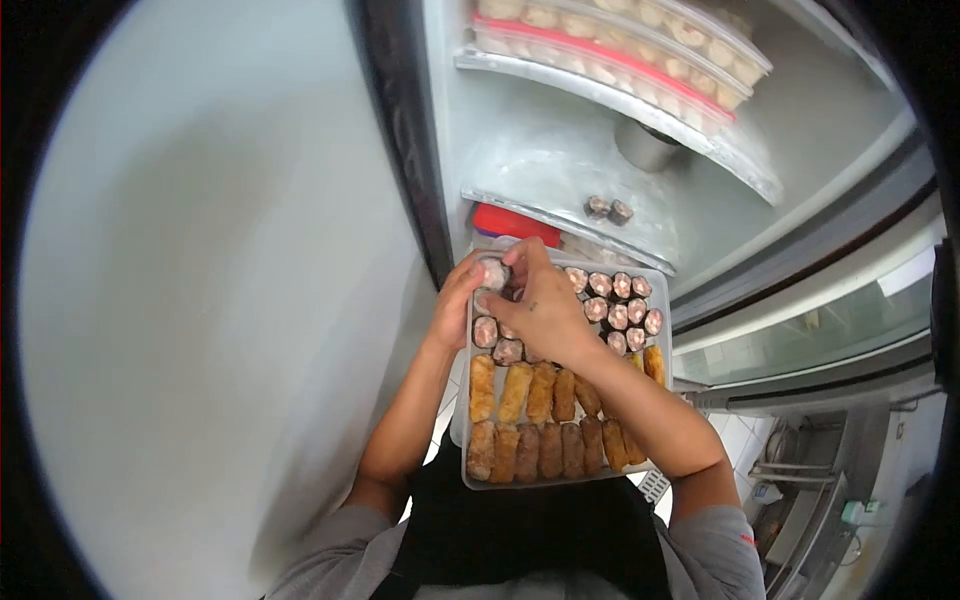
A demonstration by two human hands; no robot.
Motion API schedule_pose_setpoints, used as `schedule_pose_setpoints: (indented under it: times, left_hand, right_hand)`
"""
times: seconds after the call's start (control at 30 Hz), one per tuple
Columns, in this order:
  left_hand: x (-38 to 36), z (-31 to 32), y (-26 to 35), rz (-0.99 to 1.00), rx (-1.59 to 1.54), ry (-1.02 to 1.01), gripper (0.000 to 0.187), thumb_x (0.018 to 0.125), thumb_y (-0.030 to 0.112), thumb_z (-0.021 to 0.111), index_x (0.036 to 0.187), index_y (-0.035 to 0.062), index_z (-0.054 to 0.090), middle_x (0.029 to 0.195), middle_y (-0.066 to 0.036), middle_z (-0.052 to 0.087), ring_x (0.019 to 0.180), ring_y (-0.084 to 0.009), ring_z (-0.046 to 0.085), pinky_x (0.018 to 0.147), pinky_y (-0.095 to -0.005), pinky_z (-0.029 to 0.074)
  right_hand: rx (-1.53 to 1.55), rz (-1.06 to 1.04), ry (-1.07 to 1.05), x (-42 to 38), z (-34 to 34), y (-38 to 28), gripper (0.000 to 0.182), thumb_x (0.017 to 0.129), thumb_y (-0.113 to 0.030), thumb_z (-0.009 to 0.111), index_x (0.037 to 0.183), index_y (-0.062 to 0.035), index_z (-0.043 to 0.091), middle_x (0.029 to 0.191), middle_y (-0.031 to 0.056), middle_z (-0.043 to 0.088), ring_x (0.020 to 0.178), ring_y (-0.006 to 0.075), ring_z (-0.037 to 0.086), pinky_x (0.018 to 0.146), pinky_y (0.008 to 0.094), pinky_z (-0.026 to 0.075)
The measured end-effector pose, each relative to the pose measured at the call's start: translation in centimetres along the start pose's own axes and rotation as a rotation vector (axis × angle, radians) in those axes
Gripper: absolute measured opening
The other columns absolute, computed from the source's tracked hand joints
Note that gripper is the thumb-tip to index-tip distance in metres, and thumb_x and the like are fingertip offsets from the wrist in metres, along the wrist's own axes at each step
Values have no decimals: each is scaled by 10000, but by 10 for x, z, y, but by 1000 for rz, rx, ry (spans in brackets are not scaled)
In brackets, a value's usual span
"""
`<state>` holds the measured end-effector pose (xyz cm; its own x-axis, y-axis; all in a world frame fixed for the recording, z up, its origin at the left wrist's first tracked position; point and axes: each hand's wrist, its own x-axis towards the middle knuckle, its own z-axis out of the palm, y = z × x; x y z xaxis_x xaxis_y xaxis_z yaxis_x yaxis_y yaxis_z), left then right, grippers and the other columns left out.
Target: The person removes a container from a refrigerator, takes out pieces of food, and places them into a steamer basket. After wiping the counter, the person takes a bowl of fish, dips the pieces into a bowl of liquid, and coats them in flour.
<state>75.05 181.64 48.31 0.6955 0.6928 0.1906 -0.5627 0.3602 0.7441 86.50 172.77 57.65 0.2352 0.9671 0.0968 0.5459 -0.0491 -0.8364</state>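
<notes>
A clear plastic tray [655, 275] in front of my body holds seaweed-wrapped rolls [618, 316] in its far part and golden-brown fried rolls [541, 392] in two rows nearer me. At the far left corner, a frosted seaweed roll [493, 273] sits between my hands. My left hand [458, 305] closes on its left side, fingertips touching it. My right hand [545, 308] reaches across the tray, its fingers curled against the roll's right side. The right hand and forearm cover several rolls in the middle.
I stand at an upright freezer. Two seaweed rolls [609, 209] and a metal cup [645, 146] are on the frosty middle shelf. Stacked containers of round pale pieces [610, 60] fill the upper shelf. A red-lidded box [515, 222] lies below. A large pale panel [230, 250] stands at left.
</notes>
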Motion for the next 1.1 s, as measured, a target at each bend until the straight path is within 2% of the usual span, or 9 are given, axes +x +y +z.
schedule_pose_setpoints:
  times: [0.17, 0.37, 0.53, 0.67, 0.8, 0.9, 0.97, 1.07, 1.1]
  left_hand:
    - [0, -12, -11, -18, -62, 10, 413, 912, 308, 528, 1190, 2, 540, 1107, -117, 624, 996, -190, 619, 883, -323, 496]
    - [-4, -7, -11, -42, -107, 118, 406, 838, 276, 558, 1135, 0, 560, 1059, -132, 634, 947, -225, 633, 853, -349, 514]
    - [-9, 6, -2, -90, -106, 254, 418, 799, 264, 573, 1114, -9, 571, 1048, -150, 638, 941, -252, 636, 853, -372, 519]
    - [-10, -5, -7, -70, -110, 226, 449, 795, 271, 554, 1146, -10, 567, 1090, -171, 634, 980, -268, 631, 876, -385, 516]
    - [-17, -2, -8, -58, -197, 263, 478, 798, 280, 541, 1174, -14, 562, 1109, -181, 629, 1001, -285, 624, 900, -400, 504]
    - [-19, 2, -2, -48, -242, 274, 506, 804, 286, 532, 1208, -20, 553, 1139, -187, 619, 1022, -296, 615, 926, -411, 489]
    - [-20, 3, 3, -42, -244, 198, 538, 799, 284, 542, 1240, -25, 540, 1178, -190, 606, 1051, -294, 606, 950, -412, 475]
    - [-12, -14, 3, -87, -181, 94, 577, 786, 292, 565, 1260, -35, 526, 1204, -197, 597, 1077, -296, 598, 963, -412, 470]
    - [-11, -13, 5, -96, -173, 81, 577, 786, 292, 565, 1260, -35, 526, 1204, -197, 597, 1077, -296, 598, 963, -412, 470]
  right_hand:
    - [261, -123, 66, 7, -34, 3, 359, 822, -24, 698, 1053, -73, 427, 909, 68, 618, 816, 107, 582, 676, 270, 483]
    - [89, 116, 287, 119, -160, 89, 505, 761, -157, 776, 1142, 21, 496, 893, 119, 657, 747, 178, 638, 629, 300, 523]
    - [86, 314, 244, 174, -163, 165, 489, 718, -212, 829, 1061, 3, 554, 887, 118, 660, 709, 176, 629, 568, 307, 534]
    - [-536, -19, 482, 159, -161, 177, 351, 794, -284, 731, 947, 15, 629, 835, 138, 662, 761, 227, 635, 713, 359, 528]
    - [-225, -73, 405, 47, -179, 145, 287, 906, -251, 619, 963, 30, 631, 833, 142, 668, 749, 233, 632, 714, 349, 491]
    - [-8, 239, 316, -59, -168, 147, 361, 960, -339, 567, 1036, 7, 636, 929, 109, 667, 872, 143, 580, 767, 327, 469]
    - [284, 524, 185, -104, -145, 167, 486, 981, -387, 496, 1135, 62, 603, 1057, 130, 664, 990, 194, 594, 832, 319, 479]
    - [940, 540, 286, -124, -106, 147, 487, 992, -373, 465, 1161, 64, 597, 1081, 121, 658, 999, 201, 598, 849, 306, 478]
    - [836, 373, 261, -124, -107, 177, 462, 991, -369, 485, 1184, 35, 600, 1062, 96, 656, 966, 186, 592, 839, 283, 473]
